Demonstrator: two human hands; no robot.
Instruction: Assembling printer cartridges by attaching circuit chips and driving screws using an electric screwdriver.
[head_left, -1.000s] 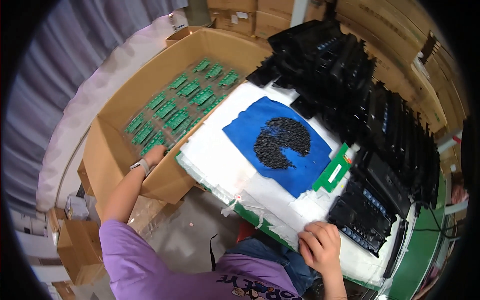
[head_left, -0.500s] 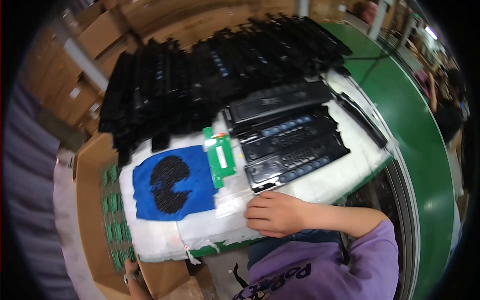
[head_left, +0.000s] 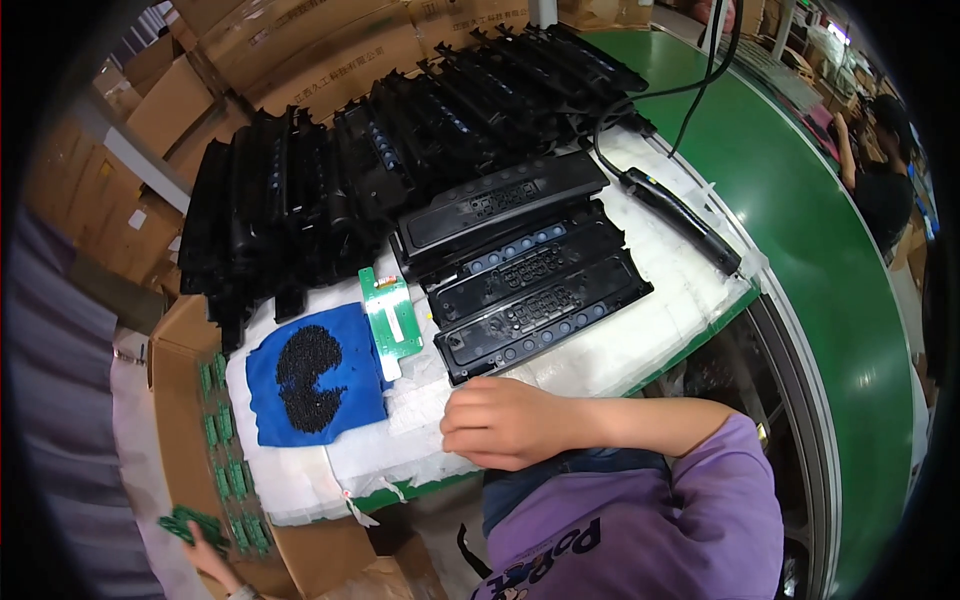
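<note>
Over carton (head_left: 180,420) | left fingers (head_left: 198,541) clasp boards (head_left: 185,520), length sideways | right fingers (head_left: 465,418) curled, contents unclear

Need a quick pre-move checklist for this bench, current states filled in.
1. Left hand gripping the green rectangular circuit boards: ok; exact count cannot be told.
2. Right hand free: cannot tell; fingers curled, palm hidden.
3. Heap of small black screw-like parts on the square blue cloth: ok.
4. Slim black corded tool set down: ok, lying on the white table covering.
5. Single green circuit board with white label apart from the cloth: cannot tell; edges meet or nearly so.
6. Nearest long black plastic housing lying flat: ok, just beyond the right hand.
</note>
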